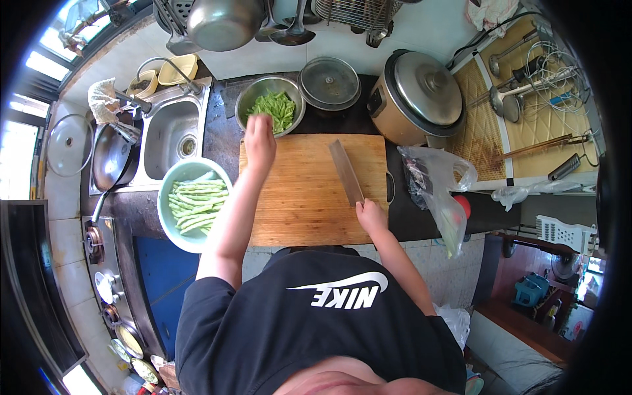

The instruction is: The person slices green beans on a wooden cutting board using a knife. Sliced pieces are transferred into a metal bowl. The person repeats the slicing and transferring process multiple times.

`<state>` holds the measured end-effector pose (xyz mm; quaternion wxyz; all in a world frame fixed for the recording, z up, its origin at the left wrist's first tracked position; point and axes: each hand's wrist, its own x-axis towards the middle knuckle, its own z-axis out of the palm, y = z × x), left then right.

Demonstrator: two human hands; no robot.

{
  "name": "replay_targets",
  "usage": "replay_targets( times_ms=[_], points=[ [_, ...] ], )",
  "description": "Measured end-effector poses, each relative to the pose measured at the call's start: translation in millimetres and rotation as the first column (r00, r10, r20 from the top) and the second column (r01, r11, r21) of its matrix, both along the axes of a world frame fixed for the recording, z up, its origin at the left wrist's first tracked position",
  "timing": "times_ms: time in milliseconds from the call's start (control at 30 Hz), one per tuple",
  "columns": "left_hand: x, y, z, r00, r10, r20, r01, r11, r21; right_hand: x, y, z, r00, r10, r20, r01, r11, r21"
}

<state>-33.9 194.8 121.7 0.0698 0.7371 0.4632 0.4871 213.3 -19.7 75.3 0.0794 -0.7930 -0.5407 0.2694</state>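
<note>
My right hand (372,216) is wrapped round the handle of a cleaver (345,172). The blade rests along the right part of a wooden cutting board (296,204). At the board's far left edge, my left hand (261,141) is raised by the near rim of a steel bowl (243,99). Its fingers look drawn together; anything inside them is hidden. Cut green bean pieces (276,108) lie in that bowl. Left of the board, under my left forearm, a pale green basin (169,227) holds whole green beans (194,204).
A lidded pot (329,82) and a big rice cooker (421,99) stand behind the board. To the right lies a plastic bag (441,184). The sink (172,141) is at far left, with a wok (113,157) beside it. Ladles (294,33) hang above.
</note>
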Motion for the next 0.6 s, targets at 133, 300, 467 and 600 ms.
replay_targets(
  times_ms=[133,300,467,600],
  points=[
    [-2,35,-1,0.842,0.139,-0.522,-0.164,0.986,-0.002,-4,-2,0,0.998,0.013,0.064,-0.014,1.0,0.007],
    [-59,-14,-23,0.998,0.018,-0.057,-0.033,0.962,-0.272,-8,-1,4,0.998,0.0,0.066,0.001,1.0,-0.012],
    [-155,-97,-34,0.836,0.496,-0.236,-0.549,0.745,-0.378,-9,-1,2,0.995,-0.006,0.104,0.009,1.0,-0.03],
    [-198,-127,-42,0.753,0.265,-0.602,-0.513,0.809,-0.286,-7,-3,-4,0.996,0.012,0.088,-0.014,1.0,0.021]
  ],
)
